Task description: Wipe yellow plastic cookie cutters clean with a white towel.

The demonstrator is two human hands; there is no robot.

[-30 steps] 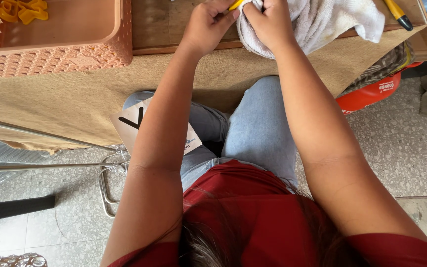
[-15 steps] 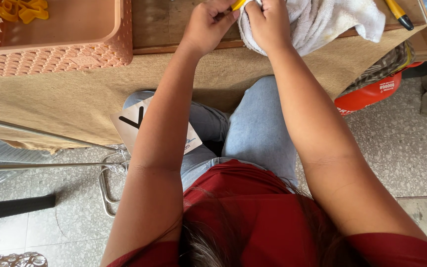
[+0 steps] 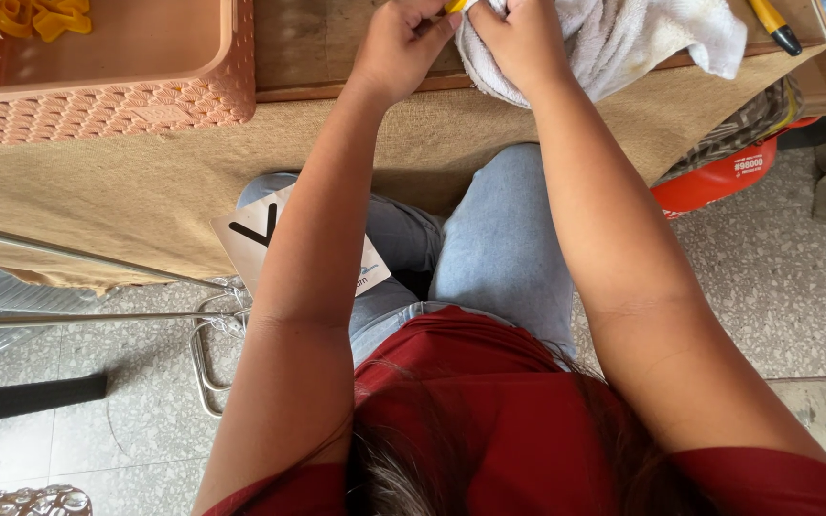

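Wooden tabletop (image 3: pixel 317 43) at twelve o'clock, left hand (image 3: pixel 399 43) pinching a small yellow object (image 3: pixel 453 6), right hand (image 3: pixel 518 38) clutching a white towel (image 3: pixel 623 38), orange basket (image 3: pixel 145 96) at ten o'clock

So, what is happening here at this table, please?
A seated person in a red top and blue jeans works at the edge of a wooden table. The right hand grips a white towel, and the left hand pinches a small yellow object against it, mostly cut off by the frame. A salmon plastic basket with yellow pieces stands to the left, and a yellow-and-black pen lies to the right.
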